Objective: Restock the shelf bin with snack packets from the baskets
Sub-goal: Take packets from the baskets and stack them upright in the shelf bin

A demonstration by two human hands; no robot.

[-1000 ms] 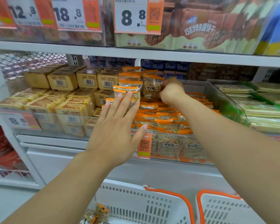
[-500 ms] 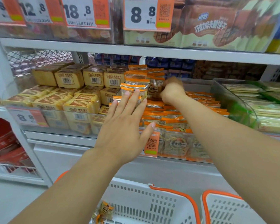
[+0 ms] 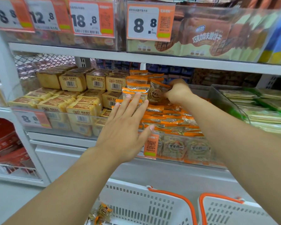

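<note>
Nearest the viewer, below the shelf bin [image 3: 177, 153], stand two white baskets with orange handles; the left basket [image 3: 144, 207] holds at least one loose snack packet [image 3: 102, 211] low in its corner, and the right basket [image 3: 225, 211] shows only its rim and wall. Above the bin's clear front wall, the left hand [image 3: 125, 127] is spread flat with straight fingers, grasping nothing, its fingertips up against the leaning stack of orange-edged packets [image 3: 136, 91] at the bin's left rear. Farther in, the right hand [image 3: 177, 93] is curled around a round-printed packet [image 3: 157, 93], holding it at the bin's back beside that stack. To finish this placement well, I judge the flat hand should brace the upright row so it does not topple forward while the right hand slides its packet down snugly against the row, label facing out, before letting go. Released too high, it may slump onto the flat packets [image 3: 169, 120] filling the bin's middle.
</note>
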